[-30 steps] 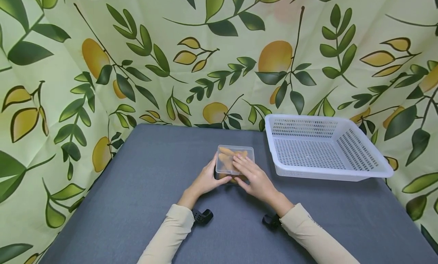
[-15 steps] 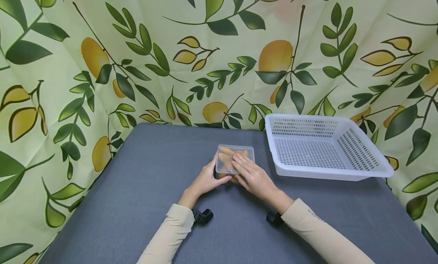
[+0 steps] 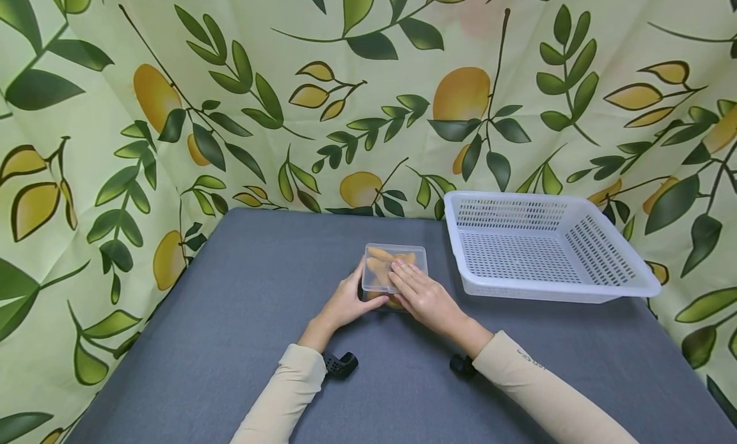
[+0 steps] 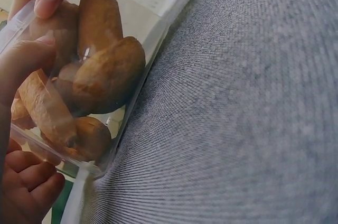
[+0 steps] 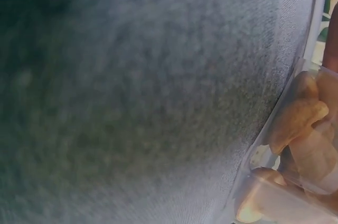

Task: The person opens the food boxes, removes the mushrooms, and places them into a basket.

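A clear plastic box with a lid (image 3: 382, 288) sits at the middle of the table, packed with several smooth brown, elongated lumps (image 4: 109, 76) resembling small potatoes. My left hand (image 3: 344, 302) grips its left side, fingers round that wall and thumb across the front. From the right, my right hand (image 3: 430, 304) lays its fingers, mostly straight and close together, over the lid's right half. Its thumb touches the front near the lid's edge, as the left wrist view shows. The right wrist view catches the box wall (image 5: 252, 155) at its right edge, most of the hand being out of frame.
A white perforated plastic basket (image 3: 553, 290) stands at the table's back right, beyond the right hand. Grey-blue cloth covers the table (image 3: 276, 252). Behind and at the left hangs a fabric backdrop (image 3: 253, 22) printed with leaves and fruit.
My right thumb has drawn in closer to the fingers on the lid, and the right forearm has swung slightly outward. The left hand and the box have stayed in place.
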Demonstrator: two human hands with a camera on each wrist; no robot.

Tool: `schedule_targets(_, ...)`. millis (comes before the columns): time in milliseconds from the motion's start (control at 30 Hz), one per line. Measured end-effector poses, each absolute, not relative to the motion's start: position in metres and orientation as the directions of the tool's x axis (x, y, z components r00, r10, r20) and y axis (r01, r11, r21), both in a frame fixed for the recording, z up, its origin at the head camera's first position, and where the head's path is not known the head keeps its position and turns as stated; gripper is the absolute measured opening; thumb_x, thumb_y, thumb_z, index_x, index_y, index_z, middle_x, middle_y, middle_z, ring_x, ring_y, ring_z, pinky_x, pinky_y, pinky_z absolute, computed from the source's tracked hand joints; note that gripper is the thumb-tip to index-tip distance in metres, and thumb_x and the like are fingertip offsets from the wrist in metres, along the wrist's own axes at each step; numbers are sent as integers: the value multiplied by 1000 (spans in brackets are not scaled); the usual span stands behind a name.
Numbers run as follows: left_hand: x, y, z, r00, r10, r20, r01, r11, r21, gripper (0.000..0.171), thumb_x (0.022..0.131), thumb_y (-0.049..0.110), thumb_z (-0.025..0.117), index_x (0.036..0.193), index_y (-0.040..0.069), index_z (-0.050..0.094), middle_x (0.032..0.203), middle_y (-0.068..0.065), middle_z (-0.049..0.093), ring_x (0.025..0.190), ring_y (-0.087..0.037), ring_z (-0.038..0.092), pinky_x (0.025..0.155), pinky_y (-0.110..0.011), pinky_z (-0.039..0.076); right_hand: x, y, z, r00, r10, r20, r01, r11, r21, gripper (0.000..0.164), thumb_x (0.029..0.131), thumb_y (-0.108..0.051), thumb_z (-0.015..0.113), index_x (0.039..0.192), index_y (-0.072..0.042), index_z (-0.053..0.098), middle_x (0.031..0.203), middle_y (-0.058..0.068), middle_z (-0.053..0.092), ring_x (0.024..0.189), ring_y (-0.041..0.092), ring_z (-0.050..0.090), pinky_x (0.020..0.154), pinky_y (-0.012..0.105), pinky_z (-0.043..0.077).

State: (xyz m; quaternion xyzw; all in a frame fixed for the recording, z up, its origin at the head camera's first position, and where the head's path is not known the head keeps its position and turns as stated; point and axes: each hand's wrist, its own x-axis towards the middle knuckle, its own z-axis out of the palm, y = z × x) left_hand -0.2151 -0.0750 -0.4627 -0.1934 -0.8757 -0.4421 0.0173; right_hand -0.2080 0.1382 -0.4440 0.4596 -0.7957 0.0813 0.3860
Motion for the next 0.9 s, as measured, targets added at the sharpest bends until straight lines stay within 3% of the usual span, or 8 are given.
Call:
schedule_targets(200, -215, -75, -464, -926, 321, 200, 353, 544, 761, 99, 82, 34, 76, 152, -3, 16, 153, -26, 35, 140, -38, 41, 115, -52, 38, -209, 137, -445, -225, -687, 691, -759, 568, 317, 41, 105, -20, 36, 115, 7, 65, 118, 23, 69, 112, 32, 67, 94, 41, 57)
schedule_targets(667, -215, -74, -463, -924, 324, 201, 354, 534, 767, 99, 82, 32, 76, 152, -4, 16, 152, -27, 35, 140, -38, 41, 116, -52, 36, -211, 140, -446, -170, -763, 624, -682, 548, 485, 47, 107, -15, 22, 114, 7, 63, 117, 24, 69, 111, 31, 68, 94, 39, 58)
schedule_targets(900, -214, -75, -464, -923, 325, 206, 359, 533, 766, 99, 82, 31, 76, 152, -5, 16, 152, -28, 35, 139, -38, 41, 115, -52, 37, -214, 141, -447, -130, -783, 608, -655, 528, 540, 46, 107, -10, 21, 112, 8, 63, 114, 24, 70, 109, 32, 68, 94, 39, 58)
